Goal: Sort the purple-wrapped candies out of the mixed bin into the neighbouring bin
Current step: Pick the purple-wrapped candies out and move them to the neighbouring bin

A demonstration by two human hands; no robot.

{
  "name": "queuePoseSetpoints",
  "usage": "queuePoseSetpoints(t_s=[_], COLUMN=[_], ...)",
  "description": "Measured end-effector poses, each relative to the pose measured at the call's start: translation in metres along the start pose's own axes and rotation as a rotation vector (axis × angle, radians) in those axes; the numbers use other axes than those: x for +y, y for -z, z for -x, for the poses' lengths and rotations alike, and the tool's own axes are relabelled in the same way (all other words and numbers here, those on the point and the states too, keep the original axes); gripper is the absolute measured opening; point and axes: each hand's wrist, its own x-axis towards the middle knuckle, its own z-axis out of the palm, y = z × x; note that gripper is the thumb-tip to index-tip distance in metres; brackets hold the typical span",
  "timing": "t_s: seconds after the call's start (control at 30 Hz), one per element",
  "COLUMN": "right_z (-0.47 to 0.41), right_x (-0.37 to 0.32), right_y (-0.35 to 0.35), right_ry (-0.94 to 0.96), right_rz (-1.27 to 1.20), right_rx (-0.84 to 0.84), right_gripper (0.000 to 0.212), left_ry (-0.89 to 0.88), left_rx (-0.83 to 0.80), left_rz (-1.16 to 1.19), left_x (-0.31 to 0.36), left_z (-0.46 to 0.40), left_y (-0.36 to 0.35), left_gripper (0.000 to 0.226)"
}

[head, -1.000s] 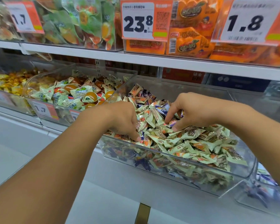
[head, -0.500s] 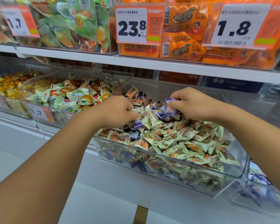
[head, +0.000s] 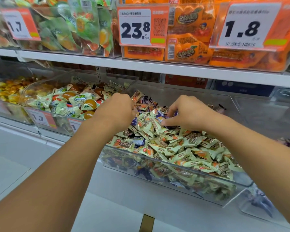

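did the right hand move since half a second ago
Yes. The right hand has dropped back onto the candies in the mixed bin; earlier it was lifted above the pile, pinching a purple candy.

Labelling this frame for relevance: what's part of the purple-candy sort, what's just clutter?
In the job:
- mixed bin
- purple-wrapped candies among the pale ones
- left hand and right hand, both in the pile
- neighbouring bin, lower right

Lying about:
- jelly bin
- yellow candy bin
- price tags
- orange snack packs
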Motion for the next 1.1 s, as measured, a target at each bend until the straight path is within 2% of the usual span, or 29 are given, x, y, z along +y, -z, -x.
queuePoseSetpoints(t_s=[0.07,0.17,0.23,0.3,0.4,0.5,0.6,0.67,0.73,0.8,0.87,0.93,1.03,1.1], right_z=[-0.001,0.000,0.003,0.006,0.009,0.012,0.015,0.016,0.014,0.011,0.006,0.002,0.004,0.007], right_x=[0.003,0.007,0.008,0.008,0.007,0.009,0.011,0.013,0.013,0.012,0.012,0.013,0.014,0.012], right_y=[0.004,0.015,0.018,0.019,0.020,0.022,0.028,0.030,0.030,0.028,0.025,0.020,0.018,0.020], right_ry=[0.007,0.045,0.067,0.045,-0.102,-0.356,-0.487,-0.534,-0.578,-0.595,-0.589,-0.524,-0.255,-0.064], right_rz=[-0.003,-0.048,-0.088,-0.178,-0.320,-0.699,-1.163,-1.410,-1.613,-1.713,-1.665,-1.421,-0.755,-0.348], right_rx=[-0.004,-0.029,-0.027,0.007,0.037,0.031,-0.026,-0.091,-0.142,-0.156,-0.189,-0.228,-0.213,-0.195], right_gripper=[0.026,0.021,0.023,0.034,0.036,0.028,0.021,0.015,0.011,0.008,0.006,0.010,0.031,0.039], left_ry=[0.002,0.007,0.000,-0.007,-0.052,-0.090,-0.191,-0.233,-0.239,-0.212,-0.160,-0.111,-0.067,-0.043], left_rx=[0.062,0.154,0.145,0.115,0.071,-0.027,-0.137,-0.140,-0.168,-0.273,-0.386,-0.453,-0.515,-0.553], left_rz=[-0.002,0.130,0.253,0.311,0.287,0.247,0.230,0.310,0.389,0.369,0.233,0.019,-0.203,-0.185], left_x=[-0.001,0.002,0.013,0.026,0.039,0.043,0.040,0.037,0.032,0.024,0.019,0.017,0.014,0.008], left_z=[-0.001,-0.001,-0.001,-0.003,-0.007,-0.012,-0.016,-0.019,-0.016,-0.011,-0.005,0.000,0.000,-0.002], left_y=[-0.001,-0.005,-0.008,-0.011,-0.020,-0.024,-0.026,-0.023,-0.012,0.001,0.012,0.016,0.010,0.005], left_gripper=[0.036,0.033,0.032,0.035,0.046,0.051,0.026,0.004,0.009,0.014,0.032,0.060,0.087,0.080])
